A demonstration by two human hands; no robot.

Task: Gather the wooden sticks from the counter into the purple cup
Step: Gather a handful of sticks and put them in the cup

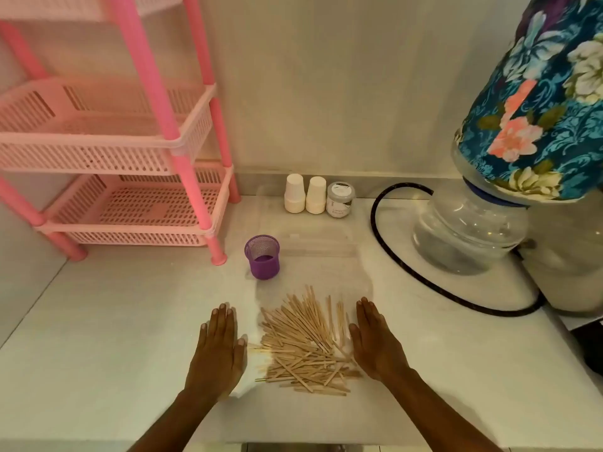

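A loose pile of several thin wooden sticks (305,340) lies on the white counter (114,321) near its front edge. The purple mesh cup (262,257) stands upright behind the pile, a little to its left, and no stick shows inside it. My left hand (218,350) rests flat on the counter just left of the pile, fingers apart, holding nothing. My right hand (375,340) lies on the pile's right side, edge toward the sticks, also holding nothing.
A pink plastic shelf rack (130,177) stands at the back left. Two stacks of white paper cups (305,197) and a small jar (340,199) sit against the wall. A water bottle (470,230) under a floral cover and a black hose (424,282) fill the right side.
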